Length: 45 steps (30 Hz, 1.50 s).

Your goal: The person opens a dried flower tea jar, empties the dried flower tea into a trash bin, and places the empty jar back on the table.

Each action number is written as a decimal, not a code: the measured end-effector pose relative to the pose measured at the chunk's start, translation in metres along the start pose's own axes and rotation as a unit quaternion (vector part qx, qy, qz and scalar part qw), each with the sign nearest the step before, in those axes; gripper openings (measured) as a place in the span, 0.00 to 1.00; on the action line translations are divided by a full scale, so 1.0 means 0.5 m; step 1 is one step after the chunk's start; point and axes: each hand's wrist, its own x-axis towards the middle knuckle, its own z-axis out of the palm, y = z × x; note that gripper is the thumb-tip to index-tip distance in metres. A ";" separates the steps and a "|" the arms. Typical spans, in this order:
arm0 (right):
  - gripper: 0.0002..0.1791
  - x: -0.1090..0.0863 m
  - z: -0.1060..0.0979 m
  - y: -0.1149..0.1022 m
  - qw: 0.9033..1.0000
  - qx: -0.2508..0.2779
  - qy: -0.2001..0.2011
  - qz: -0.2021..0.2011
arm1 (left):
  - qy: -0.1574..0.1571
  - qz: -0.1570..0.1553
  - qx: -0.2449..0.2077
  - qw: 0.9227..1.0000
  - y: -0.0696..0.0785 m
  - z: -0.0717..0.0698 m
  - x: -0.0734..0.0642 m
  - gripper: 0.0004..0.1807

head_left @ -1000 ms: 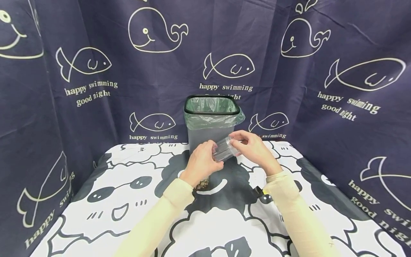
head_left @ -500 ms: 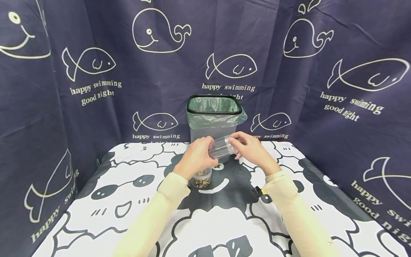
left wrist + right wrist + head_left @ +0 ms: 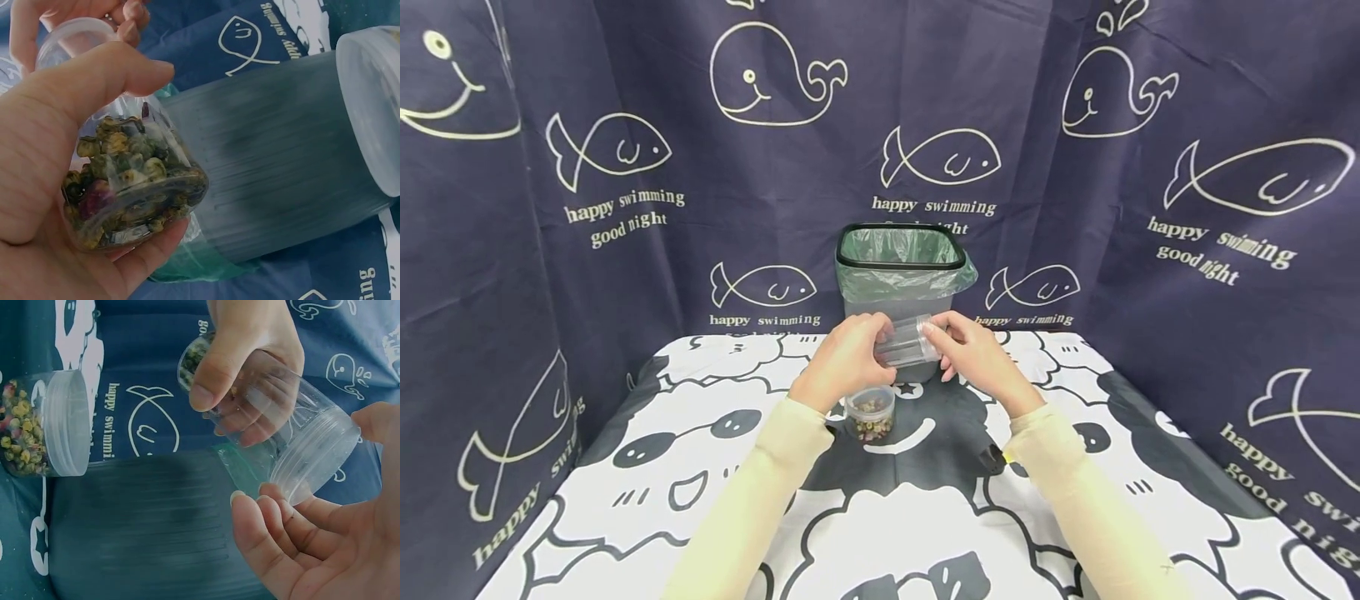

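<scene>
My left hand (image 3: 846, 358) grips a clear plastic jar (image 3: 904, 342) tilted sideways above the table. Dried flower buds (image 3: 125, 162), mostly greenish yellow with one dark red, lie at its bottom end in the left wrist view. With thumb and fingertips my right hand (image 3: 973, 354) holds the ridged clear lid (image 3: 319, 456) at the jar's other end. A second, shorter-looking jar (image 3: 871, 414) of yellow and pink dried buds stands upright on the table below my left hand. Its frosted lid (image 3: 67, 422) shows in the right wrist view.
Behind the hands stands a grey bin (image 3: 861, 307) with a black rim and a green liner bag (image 3: 895, 283). A small black and yellow object (image 3: 992, 458) lies beside my right forearm. Dark blue printed curtains (image 3: 625, 67) enclose the sheep-patterned table cover (image 3: 700, 492).
Both hands have shifted slightly left with the jar, which now lies more level. The second jar on the table, mostly hidden by my left hand before, has come into full view.
</scene>
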 end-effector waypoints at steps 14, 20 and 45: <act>0.26 0.028 0.017 -0.001 0.999 0.034 -0.023 -0.002 | 0.005 -0.016 0.024 1.000 -0.020 -0.009 -0.001 0.26; 0.26 0.029 0.021 -0.005 0.999 0.044 -0.029 -0.002 | 0.012 -0.008 0.034 0.999 -0.022 -0.017 0.000 0.27; 0.27 0.018 0.030 -0.008 1.000 0.028 0.006 0.012 | 0.000 -0.013 0.025 1.000 -0.022 -0.012 0.001 0.28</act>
